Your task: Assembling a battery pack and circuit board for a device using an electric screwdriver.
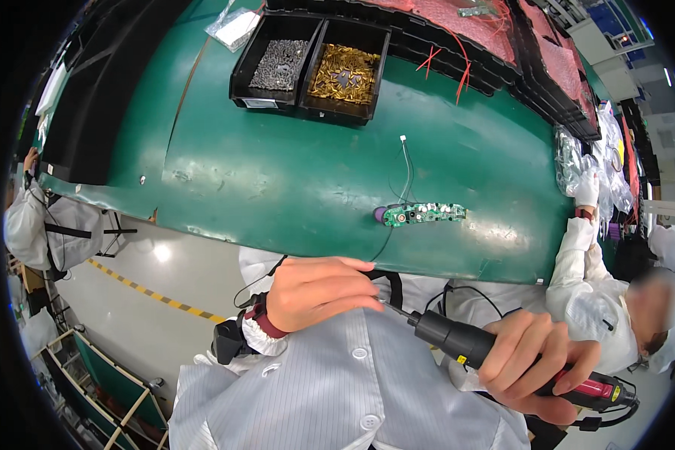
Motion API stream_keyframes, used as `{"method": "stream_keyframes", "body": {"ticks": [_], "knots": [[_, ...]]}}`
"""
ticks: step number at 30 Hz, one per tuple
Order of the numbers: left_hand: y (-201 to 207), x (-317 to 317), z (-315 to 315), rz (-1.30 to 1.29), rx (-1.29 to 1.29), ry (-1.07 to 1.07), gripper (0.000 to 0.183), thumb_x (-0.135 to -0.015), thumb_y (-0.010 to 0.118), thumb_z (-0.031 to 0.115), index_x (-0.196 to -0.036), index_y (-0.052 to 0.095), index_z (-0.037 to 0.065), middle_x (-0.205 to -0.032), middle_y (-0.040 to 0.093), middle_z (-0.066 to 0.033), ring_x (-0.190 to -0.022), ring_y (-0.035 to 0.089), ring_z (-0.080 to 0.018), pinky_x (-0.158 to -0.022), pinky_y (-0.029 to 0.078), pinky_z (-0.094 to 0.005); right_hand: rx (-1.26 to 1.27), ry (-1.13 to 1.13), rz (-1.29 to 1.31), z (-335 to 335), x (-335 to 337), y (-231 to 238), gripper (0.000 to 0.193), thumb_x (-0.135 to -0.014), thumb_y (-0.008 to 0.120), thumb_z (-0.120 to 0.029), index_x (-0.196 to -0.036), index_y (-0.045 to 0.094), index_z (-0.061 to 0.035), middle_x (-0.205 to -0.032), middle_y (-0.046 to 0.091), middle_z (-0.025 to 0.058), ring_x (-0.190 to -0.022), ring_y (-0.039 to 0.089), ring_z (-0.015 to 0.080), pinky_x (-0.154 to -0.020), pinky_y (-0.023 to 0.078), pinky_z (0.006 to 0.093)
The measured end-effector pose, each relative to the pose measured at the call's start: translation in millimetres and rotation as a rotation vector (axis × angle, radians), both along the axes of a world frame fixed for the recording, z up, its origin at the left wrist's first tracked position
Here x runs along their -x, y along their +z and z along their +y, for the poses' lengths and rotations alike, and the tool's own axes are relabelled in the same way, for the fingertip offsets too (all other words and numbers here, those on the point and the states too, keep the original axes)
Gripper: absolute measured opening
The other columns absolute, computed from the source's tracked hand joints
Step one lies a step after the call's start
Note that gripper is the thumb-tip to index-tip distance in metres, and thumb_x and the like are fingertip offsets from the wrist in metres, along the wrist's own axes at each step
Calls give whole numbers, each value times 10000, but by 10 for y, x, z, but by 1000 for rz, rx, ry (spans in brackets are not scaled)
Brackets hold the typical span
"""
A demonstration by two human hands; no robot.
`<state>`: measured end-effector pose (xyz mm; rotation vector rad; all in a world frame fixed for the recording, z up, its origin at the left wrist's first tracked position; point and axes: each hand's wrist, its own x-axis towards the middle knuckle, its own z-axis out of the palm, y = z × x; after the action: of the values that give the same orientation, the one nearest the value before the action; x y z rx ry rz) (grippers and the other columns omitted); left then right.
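Observation:
My right hand (532,364) is wrapped round the body of a black electric screwdriver (454,336), held above my lap in front of the table's near edge. Its thin bit points left, toward my left hand (319,292). The fingers of that hand are pressed together at the bit's tip; whatever they pinch is too small or hidden to name. On the green table beyond lies a narrow green circuit board (426,214) with a purple round part at its left end. A thin cable (407,169) with a white plug runs away from the board.
Two black bins stand at the back, one with silver screws (279,64), one with brass-coloured pieces (345,73). Black trays (457,56) with pink wrap are stacked beyond. A co-worker (592,300) sits at the right, a gloved hand near clear bags (568,161). Another person (60,229) is far left.

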<state>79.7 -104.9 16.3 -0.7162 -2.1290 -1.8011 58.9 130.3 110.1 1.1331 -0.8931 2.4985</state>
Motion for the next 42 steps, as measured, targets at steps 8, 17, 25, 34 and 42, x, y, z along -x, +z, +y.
{"method": "stream_keyframes", "body": {"ticks": [8,17,25,34,42], "knots": [[-63,89,-2,96,178,1,248,-822,886,96,-967,743,-46,-849,721,-92,-759,734,-258,-891,686,-414,-106,24,-27,-6,143,-70,403,-1020,758,-298,-1001,430,-64,-557,595,110,-407,545,221,-383,486,374],[-107,295,-11,111,169,106,303,-769,911,105,-981,723,-3,-854,705,-82,-770,725,-263,-700,617,-397,-309,-150,-113,-155,289,26,390,-1061,673,-404,-1031,413,-114,-574,567,16,-387,534,136,-382,511,274],[-226,484,186,-43,109,223,269,-799,885,34,-1049,784,38,-919,778,-80,-768,748,-243,-645,585,-329,-500,-295,-71,-251,478,95,388,-1084,604,-471,-1065,399,-142,-645,554,6,-450,546,125,-441,516,258],[-250,484,198,-160,5,174,333,-805,879,4,-1121,789,62,-1015,762,-78,-797,739,-187,-637,590,-305,-555,-242,-70,-270,566,168,386,-1079,610,-475,-1069,400,-151,-651,558,-7,-457,548,124,-449,512,252],[-243,555,208,-180,94,227,404,-745,932,94,-1120,783,82,-1029,731,-64,-811,730,-193,-679,600,-300,-586,-383,-65,-303,552,187,395,-1074,629,-464,-1062,374,-162,-645,548,-9,-445,521,131,-497,440,256]]}}
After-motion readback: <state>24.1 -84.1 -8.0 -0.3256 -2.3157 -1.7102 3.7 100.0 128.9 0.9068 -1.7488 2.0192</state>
